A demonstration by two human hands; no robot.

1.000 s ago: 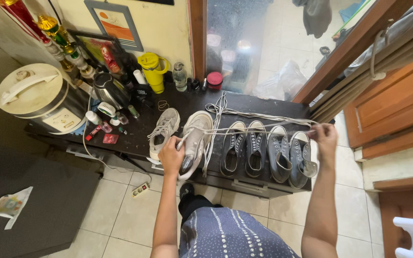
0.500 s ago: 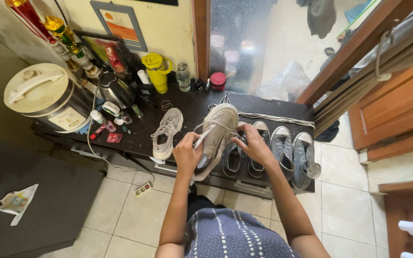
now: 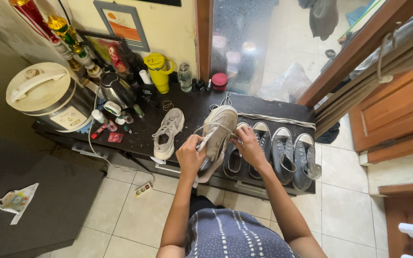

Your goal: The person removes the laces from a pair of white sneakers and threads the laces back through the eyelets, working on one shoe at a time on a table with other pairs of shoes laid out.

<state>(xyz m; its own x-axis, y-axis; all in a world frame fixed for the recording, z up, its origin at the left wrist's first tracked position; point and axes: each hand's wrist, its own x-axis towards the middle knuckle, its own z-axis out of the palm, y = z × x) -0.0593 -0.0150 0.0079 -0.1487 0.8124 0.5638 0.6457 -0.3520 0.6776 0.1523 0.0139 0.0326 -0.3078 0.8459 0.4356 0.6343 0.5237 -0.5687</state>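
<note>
At the front edge of the dark worktop point(image 3: 135, 138), the left hand point(image 3: 190, 156) is clamped around the side of a pale sneaker point(image 3: 216, 136) lifted just above it, while the right hand point(image 3: 248, 145) pinches its white lace point(image 3: 205, 129). The sneaker looks light and soft-sided; the firmer sole or heel seems the surest place to grip, since the lace is limp.

A dark worktop point(image 3: 192, 107) carries a pale sneaker point(image 3: 167, 133) at its centre, grey sneakers point(image 3: 283, 153) at four o'clock, and a yellow jug point(image 3: 158, 71) and kettle point(image 3: 116, 90) at eleven o'clock.
</note>
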